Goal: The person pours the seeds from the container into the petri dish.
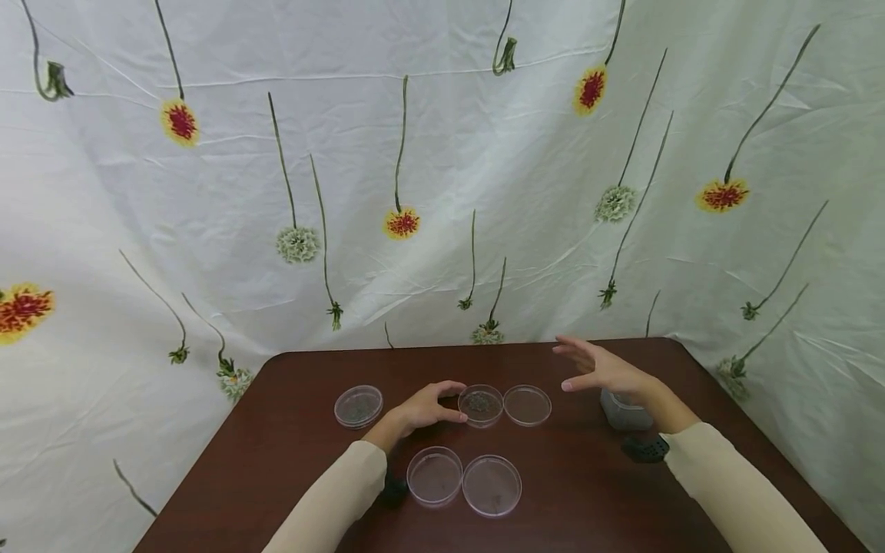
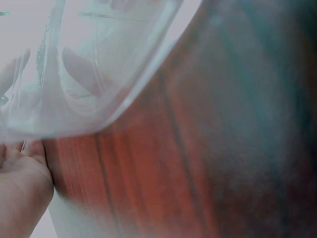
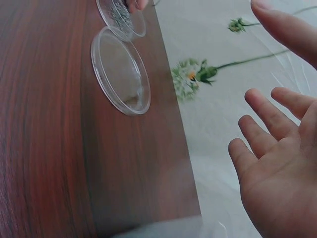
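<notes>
My left hand (image 1: 430, 407) has its thumb and fingers around the left side of a clear petri dish (image 1: 482, 407) holding dark grey granules. In the right wrist view, fingertips (image 3: 136, 4) show at the edge of that granule dish (image 3: 119, 17). Just right of it stands another clear petri dish (image 1: 528, 405), with no granules visible in it. My right hand (image 1: 601, 371) is raised over the table's back right, fingers spread and nothing in it. Close up in the left wrist view is clear, curved plastic (image 2: 114, 64).
Another petri dish (image 1: 358, 407) with grey contents sits at the left. Two clear dishes (image 1: 434, 477) lie side by side nearer the front. A grey-filled container (image 1: 624, 413) is partly hidden behind the right wrist. Flower-printed cloth (image 1: 442, 153) hangs behind the dark wooden table (image 1: 276, 461).
</notes>
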Motion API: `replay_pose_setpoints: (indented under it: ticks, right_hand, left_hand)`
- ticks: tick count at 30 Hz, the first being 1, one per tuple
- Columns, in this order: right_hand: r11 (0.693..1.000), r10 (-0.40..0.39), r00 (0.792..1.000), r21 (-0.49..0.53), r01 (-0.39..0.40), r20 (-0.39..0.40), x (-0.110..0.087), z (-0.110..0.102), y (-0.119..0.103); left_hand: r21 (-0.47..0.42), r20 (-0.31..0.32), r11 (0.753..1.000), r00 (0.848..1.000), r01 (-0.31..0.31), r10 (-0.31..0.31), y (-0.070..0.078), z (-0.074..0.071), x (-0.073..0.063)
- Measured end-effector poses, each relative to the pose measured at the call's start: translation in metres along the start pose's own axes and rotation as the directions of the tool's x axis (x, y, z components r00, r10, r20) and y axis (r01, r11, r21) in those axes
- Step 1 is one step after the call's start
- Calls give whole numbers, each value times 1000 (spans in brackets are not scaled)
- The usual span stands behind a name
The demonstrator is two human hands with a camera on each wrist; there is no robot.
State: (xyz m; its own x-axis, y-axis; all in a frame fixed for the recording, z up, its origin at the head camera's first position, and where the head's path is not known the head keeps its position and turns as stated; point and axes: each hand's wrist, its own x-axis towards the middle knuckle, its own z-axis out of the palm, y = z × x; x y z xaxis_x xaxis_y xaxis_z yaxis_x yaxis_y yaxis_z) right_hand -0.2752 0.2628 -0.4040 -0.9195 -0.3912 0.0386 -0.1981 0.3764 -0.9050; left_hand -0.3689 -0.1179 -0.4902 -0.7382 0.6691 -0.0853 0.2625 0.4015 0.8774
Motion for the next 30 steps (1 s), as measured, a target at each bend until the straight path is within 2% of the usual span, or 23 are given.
replay_pose_setpoints:
  ticks: [10, 16, 21, 27, 30]
  right_hand:
    - [999, -25, 999, -34, 26, 32, 20, 22, 15]
    - [998, 60, 998, 11, -61, 20, 23, 36, 34]
    - [993, 116, 993, -20, -115, 23, 26, 46, 49]
    - [974, 162, 986, -163, -156, 26, 29, 51, 57]
    - [955, 154, 988, -258, -143, 21, 32, 54, 58]
  left_hand:
    - [-1, -8, 1000, 1000, -12, 12, 0, -1, -1]
    - [0, 2, 1000, 1000, -9, 9, 0, 0, -1]
    - [-7, 5, 1000, 1000, -7, 7, -1, 2, -1]
    - [-9, 5, 1000, 1000, -3, 3, -2, 1, 0]
    - [-4, 5, 1000, 1000, -1, 1, -2, 0, 1]
